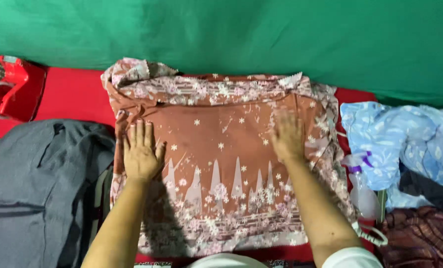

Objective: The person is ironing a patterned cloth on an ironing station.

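Red mat [72, 94] under green cloth [261, 34]; flat, open hands, left [141, 151] and right [287, 135], press thin brown floral fabric [221, 164]; blue cloth [400, 139] at three o'clock.

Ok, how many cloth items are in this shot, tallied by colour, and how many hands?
Brown floral cloth, under both hands: 1
Grey garment: 1
Light blue patterned cloth: 1
Dark striped maroon cloth: 1
Green backdrop sheet: 1
Hands: 2, left hand and right hand, both flat and open
Total: 5 cloths, 2 hands
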